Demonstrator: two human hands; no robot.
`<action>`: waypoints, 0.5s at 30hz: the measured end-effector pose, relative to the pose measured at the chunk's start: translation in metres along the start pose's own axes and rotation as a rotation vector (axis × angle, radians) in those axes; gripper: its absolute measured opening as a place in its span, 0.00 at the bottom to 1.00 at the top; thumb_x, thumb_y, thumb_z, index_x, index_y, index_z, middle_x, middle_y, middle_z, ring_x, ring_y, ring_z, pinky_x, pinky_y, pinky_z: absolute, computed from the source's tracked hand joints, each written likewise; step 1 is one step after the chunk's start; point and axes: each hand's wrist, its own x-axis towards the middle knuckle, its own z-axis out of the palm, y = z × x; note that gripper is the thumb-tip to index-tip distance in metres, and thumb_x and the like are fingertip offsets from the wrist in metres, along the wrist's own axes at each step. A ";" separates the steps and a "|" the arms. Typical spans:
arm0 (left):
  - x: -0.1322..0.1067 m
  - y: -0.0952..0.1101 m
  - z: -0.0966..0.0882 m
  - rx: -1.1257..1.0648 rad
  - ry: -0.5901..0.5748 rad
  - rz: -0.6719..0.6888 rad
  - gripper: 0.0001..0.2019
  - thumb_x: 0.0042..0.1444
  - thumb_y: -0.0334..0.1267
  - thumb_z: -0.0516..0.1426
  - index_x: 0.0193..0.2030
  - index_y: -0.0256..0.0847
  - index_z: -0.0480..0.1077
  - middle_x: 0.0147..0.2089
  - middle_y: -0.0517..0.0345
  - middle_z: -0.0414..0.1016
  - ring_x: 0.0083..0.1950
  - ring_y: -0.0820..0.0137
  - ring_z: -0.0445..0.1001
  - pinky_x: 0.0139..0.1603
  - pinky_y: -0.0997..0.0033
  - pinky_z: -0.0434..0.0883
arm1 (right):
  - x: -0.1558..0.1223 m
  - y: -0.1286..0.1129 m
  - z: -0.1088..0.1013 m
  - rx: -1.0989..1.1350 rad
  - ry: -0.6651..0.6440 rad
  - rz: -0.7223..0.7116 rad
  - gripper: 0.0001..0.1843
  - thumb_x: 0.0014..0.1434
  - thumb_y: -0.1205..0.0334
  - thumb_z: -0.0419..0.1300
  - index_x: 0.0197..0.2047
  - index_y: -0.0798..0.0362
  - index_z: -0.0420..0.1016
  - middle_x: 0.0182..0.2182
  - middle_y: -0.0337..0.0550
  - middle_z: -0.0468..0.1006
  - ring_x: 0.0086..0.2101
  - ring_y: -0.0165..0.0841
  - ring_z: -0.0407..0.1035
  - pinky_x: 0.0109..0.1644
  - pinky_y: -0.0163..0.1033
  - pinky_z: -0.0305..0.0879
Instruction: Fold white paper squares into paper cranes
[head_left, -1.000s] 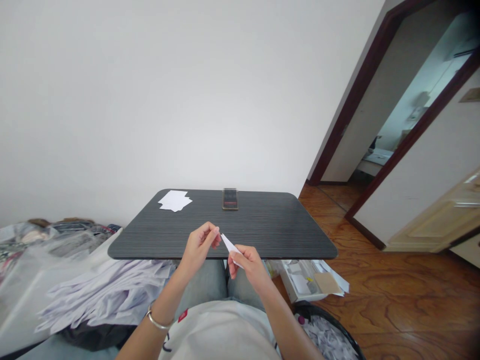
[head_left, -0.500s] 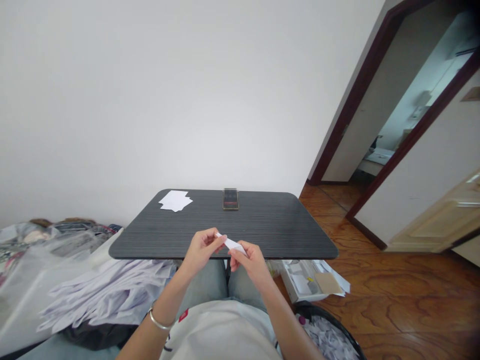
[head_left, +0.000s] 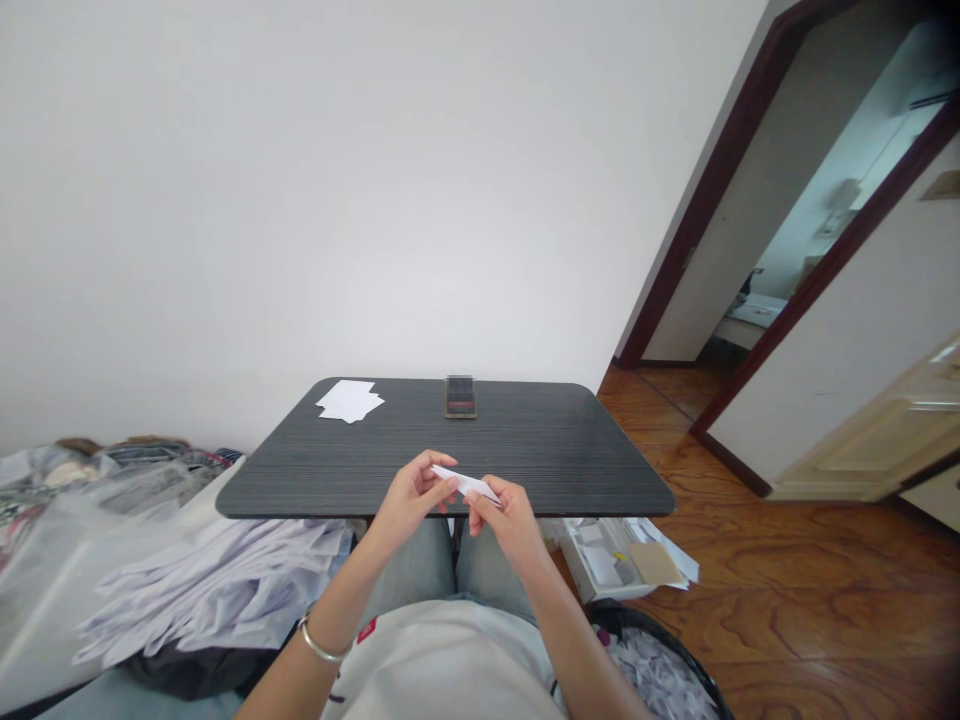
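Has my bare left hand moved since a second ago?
Yes, slightly rightward, judged against the black rectangular phone on the dark streaked table. The bare left hand now pinches the folded white paper.

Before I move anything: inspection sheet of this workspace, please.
Surface: dark table; overlapping white sheets at far left, phone near far edge.
Job's things: folded white paper, held by the table's near edge.
Clutter: open box and white scraps, lower right; white cloth pile, lower left.
Grips: left grip and right grip both pinch the folded white paper.
Cables: nothing seen at the table.
Surroundings: white wall beyond; wooden floor and open doorway, right.
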 end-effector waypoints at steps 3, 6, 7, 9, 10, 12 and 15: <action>-0.002 0.005 0.002 -0.037 -0.006 -0.024 0.17 0.43 0.39 0.62 0.40 0.36 0.65 0.26 0.63 0.70 0.23 0.78 0.68 0.25 0.78 0.67 | 0.000 -0.001 0.001 0.000 -0.025 0.001 0.12 0.49 0.56 0.58 0.21 0.54 0.65 0.14 0.33 0.67 0.16 0.25 0.60 0.21 0.31 0.61; -0.004 0.010 0.003 -0.065 -0.004 -0.035 0.16 0.43 0.38 0.62 0.38 0.35 0.65 0.25 0.64 0.69 0.24 0.78 0.69 0.28 0.78 0.68 | 0.000 0.000 0.000 0.011 -0.031 0.006 0.12 0.49 0.56 0.59 0.21 0.55 0.66 0.14 0.34 0.67 0.16 0.25 0.60 0.22 0.31 0.62; -0.004 0.011 0.004 -0.073 -0.006 -0.038 0.16 0.43 0.37 0.62 0.38 0.35 0.65 0.24 0.64 0.69 0.23 0.78 0.69 0.28 0.78 0.68 | 0.000 0.000 0.000 0.021 -0.030 0.009 0.13 0.49 0.55 0.59 0.21 0.54 0.66 0.14 0.34 0.68 0.16 0.25 0.61 0.22 0.31 0.62; -0.005 0.013 0.005 -0.085 -0.011 -0.041 0.16 0.43 0.36 0.62 0.39 0.36 0.64 0.24 0.66 0.67 0.23 0.78 0.69 0.27 0.78 0.67 | 0.001 0.001 0.000 0.043 -0.026 0.013 0.14 0.50 0.53 0.58 0.21 0.54 0.67 0.15 0.34 0.68 0.16 0.26 0.62 0.22 0.31 0.62; -0.005 0.013 0.005 -0.090 -0.014 -0.040 0.17 0.43 0.36 0.62 0.39 0.36 0.64 0.24 0.66 0.67 0.23 0.78 0.70 0.27 0.78 0.67 | 0.001 0.002 -0.001 0.052 -0.024 0.012 0.15 0.51 0.52 0.58 0.21 0.54 0.67 0.15 0.35 0.69 0.16 0.26 0.62 0.22 0.31 0.62; -0.005 0.013 0.006 -0.100 -0.020 -0.035 0.17 0.43 0.35 0.62 0.40 0.37 0.64 0.24 0.67 0.65 0.23 0.78 0.70 0.27 0.78 0.67 | 0.002 0.003 -0.001 0.059 -0.019 0.004 0.17 0.52 0.51 0.57 0.20 0.54 0.67 0.15 0.35 0.69 0.16 0.25 0.62 0.21 0.31 0.61; -0.006 0.012 0.007 -0.117 -0.020 -0.032 0.18 0.43 0.34 0.62 0.41 0.37 0.64 0.24 0.68 0.64 0.23 0.78 0.69 0.27 0.78 0.67 | 0.003 0.004 0.000 0.052 -0.014 -0.022 0.18 0.53 0.51 0.55 0.20 0.54 0.67 0.14 0.35 0.68 0.15 0.25 0.62 0.21 0.30 0.60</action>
